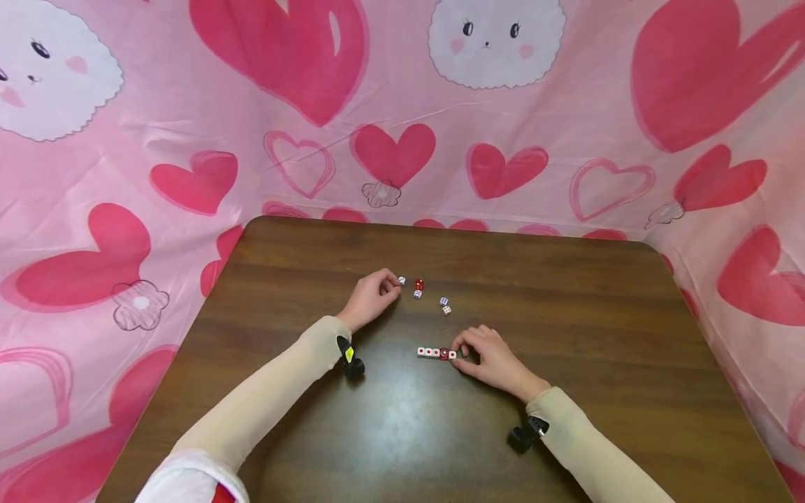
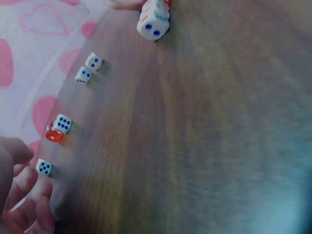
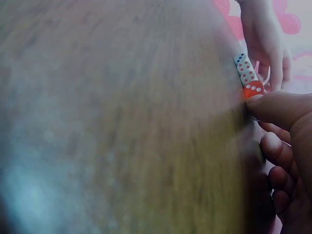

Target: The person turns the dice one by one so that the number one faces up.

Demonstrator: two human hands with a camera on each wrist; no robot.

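I see a wooden table [image 1: 402, 433] before heart-printed fabric [image 1: 402, 105]. Right hand [image 1: 495, 358] pinches the row-end die [image 1: 453, 355]; left hand [image 1: 370, 300] curls loosely beside a stray die [image 1: 402, 281].

Row of five dice [image 1: 429, 352], straight and abutting on the desk [image 1: 566, 300] — four white, one red second from right, single pips uppermost. Beyond it, loose dice lying flat: one lone white die [image 1: 402, 281], a red die [image 1: 419, 284] beside a blue-pipped white die [image 1: 418, 294], and a close white pair [image 1: 444, 301].
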